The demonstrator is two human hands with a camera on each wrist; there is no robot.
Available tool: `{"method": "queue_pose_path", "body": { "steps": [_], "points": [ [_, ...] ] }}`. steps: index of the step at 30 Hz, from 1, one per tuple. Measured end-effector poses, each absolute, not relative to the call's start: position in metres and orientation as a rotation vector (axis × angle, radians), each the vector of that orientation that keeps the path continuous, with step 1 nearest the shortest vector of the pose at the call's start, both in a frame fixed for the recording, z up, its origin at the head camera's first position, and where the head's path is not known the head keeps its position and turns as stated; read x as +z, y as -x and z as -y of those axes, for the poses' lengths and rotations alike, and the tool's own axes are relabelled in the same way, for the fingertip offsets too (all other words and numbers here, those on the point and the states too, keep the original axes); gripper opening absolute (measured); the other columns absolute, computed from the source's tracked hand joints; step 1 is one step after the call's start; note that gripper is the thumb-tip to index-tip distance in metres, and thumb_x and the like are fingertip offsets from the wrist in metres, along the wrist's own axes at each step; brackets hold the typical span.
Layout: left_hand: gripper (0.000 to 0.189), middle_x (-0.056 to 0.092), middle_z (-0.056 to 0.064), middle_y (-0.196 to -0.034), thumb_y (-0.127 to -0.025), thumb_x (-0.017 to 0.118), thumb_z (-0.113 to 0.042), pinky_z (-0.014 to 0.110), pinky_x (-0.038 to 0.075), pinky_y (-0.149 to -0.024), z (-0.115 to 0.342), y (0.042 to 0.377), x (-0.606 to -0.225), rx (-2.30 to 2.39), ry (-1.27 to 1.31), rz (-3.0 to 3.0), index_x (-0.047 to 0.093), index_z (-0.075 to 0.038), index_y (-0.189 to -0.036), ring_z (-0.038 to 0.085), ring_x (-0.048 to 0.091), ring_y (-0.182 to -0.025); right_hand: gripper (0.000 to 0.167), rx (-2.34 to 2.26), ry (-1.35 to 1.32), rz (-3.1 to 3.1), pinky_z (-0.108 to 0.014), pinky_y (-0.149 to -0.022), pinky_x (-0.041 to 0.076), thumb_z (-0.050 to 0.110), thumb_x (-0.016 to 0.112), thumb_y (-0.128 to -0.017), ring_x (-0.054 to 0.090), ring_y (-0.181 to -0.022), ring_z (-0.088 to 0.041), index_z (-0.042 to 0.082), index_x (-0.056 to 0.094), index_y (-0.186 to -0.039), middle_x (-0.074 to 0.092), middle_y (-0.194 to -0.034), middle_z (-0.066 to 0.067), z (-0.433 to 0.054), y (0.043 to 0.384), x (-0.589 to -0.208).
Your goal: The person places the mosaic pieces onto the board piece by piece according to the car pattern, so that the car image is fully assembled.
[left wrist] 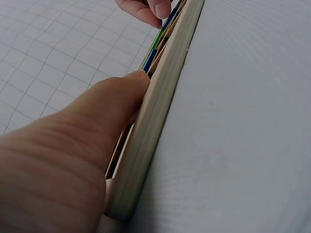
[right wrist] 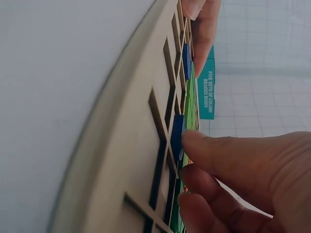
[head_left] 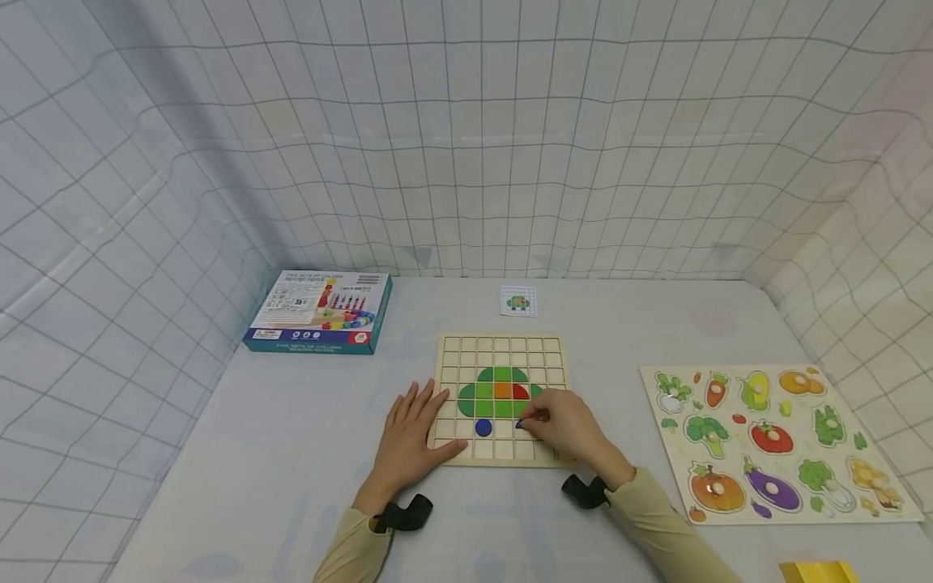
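A wooden grid board [head_left: 500, 463] lies in the middle of the table, with green tiles [head_left: 484, 390], an orange square [head_left: 502, 390] and a red quarter-round tile [head_left: 520, 392] set in its cells. Below the green shape sits a blue round piece [head_left: 483, 427]. My left hand [head_left: 410, 437] rests at the board's left side, fingers spread and thumb over the lower left edge. My right hand [head_left: 572, 425] pinches a second blue piece [right wrist: 178, 133] between thumb and fingers at a cell under the green shape's right part. Those fingers hide some of the cells there.
Behind the board lies a small card [head_left: 518, 301] printed with a similar picture. A boxed bead set [head_left: 317, 312] is at the back left. To the right is a vegetable puzzle board [head_left: 659, 413], and a yellow object [head_left: 818, 572] shows at the lower right edge.
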State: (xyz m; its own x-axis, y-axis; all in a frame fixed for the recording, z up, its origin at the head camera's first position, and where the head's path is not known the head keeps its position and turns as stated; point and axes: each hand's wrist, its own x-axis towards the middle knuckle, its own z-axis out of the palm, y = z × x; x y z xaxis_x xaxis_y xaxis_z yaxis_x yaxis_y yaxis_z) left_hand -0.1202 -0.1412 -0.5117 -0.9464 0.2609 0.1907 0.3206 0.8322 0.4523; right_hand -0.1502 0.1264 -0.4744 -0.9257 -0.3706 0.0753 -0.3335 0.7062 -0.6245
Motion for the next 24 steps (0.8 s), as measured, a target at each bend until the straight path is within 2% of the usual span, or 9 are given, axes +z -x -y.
{"method": "queue_pose_path", "body": {
  "steps": [9, 24],
  "points": [
    [0.084, 0.026, 0.010, -0.153, -0.078, 0.067, -0.058, 0.049, 0.006, -0.112, 0.1405, 0.1198, -0.5108, -0.749, 0.447, 2.894, 0.042, -0.014, -0.145, 0.031, 0.012, -0.142, 0.014, -1.048, 0.572, -2.827, -0.026, -0.054, 0.039, 0.018, 0.082, -0.075, 0.046, -0.060, -0.009, 0.018, 0.068, -0.074, 0.052, -0.067, 0.012, -0.1287, 0.1498, -0.4748],
    [0.084, 0.025, 0.009, -0.154, -0.078, 0.066, -0.059, 0.048, 0.005, -0.112, 0.1416, 0.1200, -0.5124, -0.755, 0.451, 2.897, 0.041, -0.015, -0.145, 0.029, 0.011, -0.142, 0.013, -1.008, 0.558, -2.825, -0.026, -0.055, 0.038, 0.020, 0.080, -0.077, 0.045, -0.060, -0.009, 0.019, 0.067, -0.076, 0.051, -0.067, 0.012, -0.1334, 0.1472, -0.4762]
  ]
}}
